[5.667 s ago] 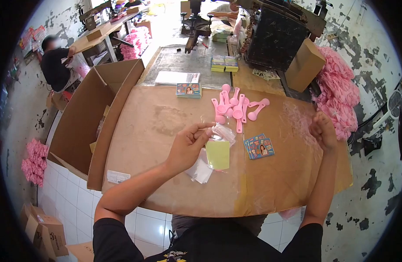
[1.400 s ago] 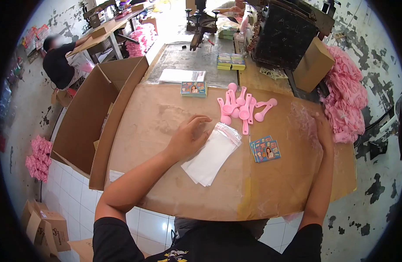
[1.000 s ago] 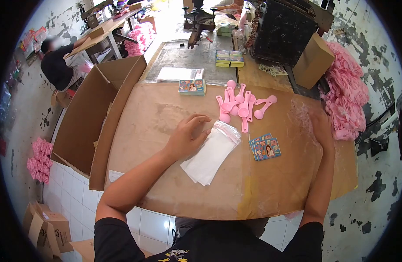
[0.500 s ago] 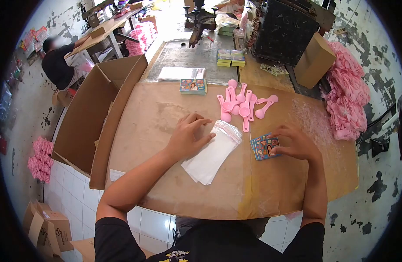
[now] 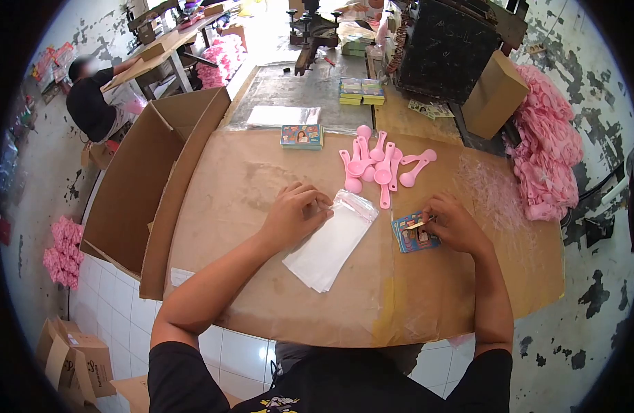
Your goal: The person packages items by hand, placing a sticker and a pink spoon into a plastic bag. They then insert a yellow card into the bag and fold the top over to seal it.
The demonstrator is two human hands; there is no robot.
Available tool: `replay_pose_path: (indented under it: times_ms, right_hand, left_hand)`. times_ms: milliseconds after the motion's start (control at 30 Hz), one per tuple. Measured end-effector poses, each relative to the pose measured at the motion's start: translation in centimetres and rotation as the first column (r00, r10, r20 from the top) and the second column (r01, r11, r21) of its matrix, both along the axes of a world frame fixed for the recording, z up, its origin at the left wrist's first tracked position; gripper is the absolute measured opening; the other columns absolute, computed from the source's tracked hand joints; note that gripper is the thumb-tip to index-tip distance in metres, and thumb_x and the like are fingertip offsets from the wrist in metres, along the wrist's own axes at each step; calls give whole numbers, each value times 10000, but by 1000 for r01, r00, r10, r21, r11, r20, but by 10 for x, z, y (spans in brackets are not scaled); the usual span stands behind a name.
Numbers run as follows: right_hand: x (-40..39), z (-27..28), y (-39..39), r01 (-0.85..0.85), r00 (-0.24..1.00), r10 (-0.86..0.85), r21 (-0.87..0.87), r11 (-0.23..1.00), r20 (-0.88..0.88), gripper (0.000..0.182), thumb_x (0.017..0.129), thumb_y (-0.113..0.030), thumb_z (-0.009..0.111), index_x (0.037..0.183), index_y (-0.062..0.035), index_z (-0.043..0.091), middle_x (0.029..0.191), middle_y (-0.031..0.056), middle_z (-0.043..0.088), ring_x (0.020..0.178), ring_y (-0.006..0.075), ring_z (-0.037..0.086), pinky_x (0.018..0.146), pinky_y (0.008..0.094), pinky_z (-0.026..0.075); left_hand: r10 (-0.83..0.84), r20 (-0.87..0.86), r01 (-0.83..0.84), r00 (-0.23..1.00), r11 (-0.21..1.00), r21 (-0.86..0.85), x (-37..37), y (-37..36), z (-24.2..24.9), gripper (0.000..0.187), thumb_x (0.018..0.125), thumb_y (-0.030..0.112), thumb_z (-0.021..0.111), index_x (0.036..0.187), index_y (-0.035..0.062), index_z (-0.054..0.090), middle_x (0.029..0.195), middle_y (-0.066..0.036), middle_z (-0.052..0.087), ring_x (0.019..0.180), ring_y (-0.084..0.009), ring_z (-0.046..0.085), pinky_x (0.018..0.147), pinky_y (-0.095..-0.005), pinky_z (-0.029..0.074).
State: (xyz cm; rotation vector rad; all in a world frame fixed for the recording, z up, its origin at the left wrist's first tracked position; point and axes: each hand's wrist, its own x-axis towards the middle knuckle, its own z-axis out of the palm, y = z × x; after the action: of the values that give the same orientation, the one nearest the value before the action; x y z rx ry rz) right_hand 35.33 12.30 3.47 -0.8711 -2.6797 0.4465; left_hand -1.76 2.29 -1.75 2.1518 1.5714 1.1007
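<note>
A stack of clear plastic bags [image 5: 330, 244] lies slanted at the middle of the cardboard-covered table. At its upper left edge is my left hand [image 5: 297, 215], thumb and fingers pinched together; whether a bag edge is between them is too small to tell. My right hand [image 5: 449, 224] grips a card [image 5: 420, 224] by its edge, tilted up over the small pile of blue picture cards [image 5: 406, 241]. Beyond the bags, pink measuring spoons [image 5: 383, 172] lie in a loose heap. A thicker stack of cards [image 5: 302, 137] sits farther back, left of the spoons.
A large open carton [image 5: 134, 186] stands along the table's left edge. More plastic bags [image 5: 282, 115], yellow-edged card stacks [image 5: 361, 91] and a black machine [image 5: 447, 48] are at the back. Pink bundles [image 5: 547, 151] are piled right. A person [image 5: 93, 103] sits far left.
My right hand has closed on a card and tilted it up from the pile. The fingers of my left hand have come together beside the bags.
</note>
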Motion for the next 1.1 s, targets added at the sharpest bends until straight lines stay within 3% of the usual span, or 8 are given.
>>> replay_pose_path:
  times_ms: [167,300,400,467,667,800,900,1100]
  right_hand:
    - [-9,19,-16,75,980,-125,-296,952,-155,161,888,-43,773,1019,-41,678,945,88,708,934,251,687,829,375,530]
    - [-47,33,-36,-90,947,-83,-506,858,-310,166,932,-59,749,1088,-31,698,982,99,719,929,255,695,842,390,536]
    - [-74,19,-30,-288,926,210,-231,929,-313,182,938,-62,738,1111,-24,698,1029,109,708,935,264,703,827,395,546]
    - [-86,-5,-19,-278,937,230,-162,947,-264,184,938,-55,727,1116,-21,696,1055,116,695,938,271,703,804,392,551]
    - [-92,-17,-34,-222,937,158,-180,958,-310,244,911,-12,709,1154,-32,717,1058,119,674,941,274,689,815,372,560]
    - [-87,-18,-29,-124,919,27,-225,966,-392,326,932,7,680,1257,-18,683,1086,102,701,959,209,704,798,343,566]
    - [-96,-30,-27,-209,733,-216,-516,831,-645,353,966,-5,671,1317,14,638,1150,88,720,1031,137,682,795,307,547]
    - [-92,-37,-22,-170,701,-209,-445,879,-682,355,996,-20,662,1344,23,613,1187,64,725,1044,98,669,776,260,515]
  left_hand:
    - [18,266,13,964,993,-114,5,-4,7,203,878,185,810,1033,68,752,841,-42,686,809,-202,626,858,-351,482]
    - [-18,199,46,980,990,-134,-1,-3,4,215,887,152,792,1064,46,733,865,-53,698,803,-185,628,807,-333,494]
    - [-38,335,112,942,972,-206,-2,-3,4,184,907,115,769,1058,23,715,922,-63,728,851,-158,652,806,-298,507]
    - [-19,614,221,789,941,-255,-4,-3,-8,143,935,89,742,1048,12,698,978,-76,748,870,-144,666,806,-269,517]
    - [-30,890,328,456,935,-137,-6,1,-6,210,1013,-20,593,1221,-2,578,1091,-174,756,940,-201,752,844,-319,603]
    - [64,867,354,495,896,-269,5,-8,12,257,1033,-3,602,1285,-2,554,1076,-189,760,980,-231,766,869,-355,632]
    - [93,838,351,538,879,-322,9,-11,9,300,1031,34,649,1317,1,563,1068,-183,767,967,-240,769,849,-355,639]
    - [77,848,342,524,893,-292,13,-9,3,382,1009,29,703,1360,-24,563,1045,-173,781,951,-207,775,821,-319,628]
